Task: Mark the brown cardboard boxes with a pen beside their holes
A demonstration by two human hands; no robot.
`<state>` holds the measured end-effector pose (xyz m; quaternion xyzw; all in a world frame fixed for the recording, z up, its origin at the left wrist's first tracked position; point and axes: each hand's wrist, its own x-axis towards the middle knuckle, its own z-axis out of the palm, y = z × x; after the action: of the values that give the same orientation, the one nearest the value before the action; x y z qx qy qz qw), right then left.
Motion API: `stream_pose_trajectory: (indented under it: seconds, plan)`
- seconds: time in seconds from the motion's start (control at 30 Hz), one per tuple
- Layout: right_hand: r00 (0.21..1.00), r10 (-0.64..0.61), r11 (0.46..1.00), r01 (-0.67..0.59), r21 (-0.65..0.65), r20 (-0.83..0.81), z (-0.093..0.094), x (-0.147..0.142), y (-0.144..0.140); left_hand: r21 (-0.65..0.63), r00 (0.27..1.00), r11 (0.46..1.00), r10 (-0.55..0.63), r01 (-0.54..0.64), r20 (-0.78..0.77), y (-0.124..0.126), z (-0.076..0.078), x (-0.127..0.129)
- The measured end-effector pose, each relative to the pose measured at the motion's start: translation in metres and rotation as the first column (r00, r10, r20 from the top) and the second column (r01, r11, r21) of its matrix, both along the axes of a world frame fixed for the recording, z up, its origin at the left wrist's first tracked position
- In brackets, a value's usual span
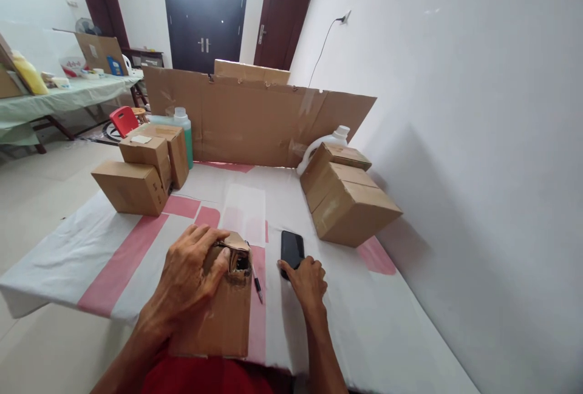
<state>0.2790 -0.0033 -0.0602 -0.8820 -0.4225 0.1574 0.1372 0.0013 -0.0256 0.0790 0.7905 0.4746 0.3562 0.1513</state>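
L hand (194, 275) clamps the torn-top carton (228, 309) at near bench (91, 254) edge; R hand (307, 278) rests fingertips on phone (292, 248), grip loose, holding nothing. Risk: carton overhangs edge, could tip w/ pen (257, 288) rolling off.

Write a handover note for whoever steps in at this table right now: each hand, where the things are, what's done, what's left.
Left hand: gripping the top of the small cardboard box at the near table edge; its top flaps look partly open.
Right hand: resting on the near end of the black phone, which lies flat on the cloth.
A pen lies between box and phone.
Done: nothing clearly finished; the box is not closed.
Left: the box's contents cannot be made out; closed boxes are stacked far left and right.
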Motion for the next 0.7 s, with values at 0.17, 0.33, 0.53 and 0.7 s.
stream_pose_trajectory:
  seconds: [0.17, 0.33, 0.53, 0.7]
  plan:
    - [0.966, -0.108, 0.992, 0.121, 0.045, -0.234, -0.008, 0.013, 0.016, -0.016, 1.000, 1.000, 0.003, -0.003, 0.020, 0.000, 0.001, 0.000]
    - [0.777, 0.019, 0.959, 0.164, 0.231, -0.630, -0.012, 0.007, 0.000, -0.031, 0.999, 1.000, -0.002, 0.003, 0.032, 0.002, 0.000, -0.004]
    - [0.208, 0.239, 0.893, 0.338, 0.298, -0.949, 0.031, -0.023, -0.058, -0.038, 0.999, 0.999, -0.004, 0.006, 0.040, 0.001, 0.002, -0.002]
    - [-0.181, 0.399, 0.894, 0.294, 0.338, -0.899, 0.098, -0.040, -0.104, -0.017, 1.000, 1.000, -0.019, 0.020, 0.024, -0.002, 0.004, 0.002]
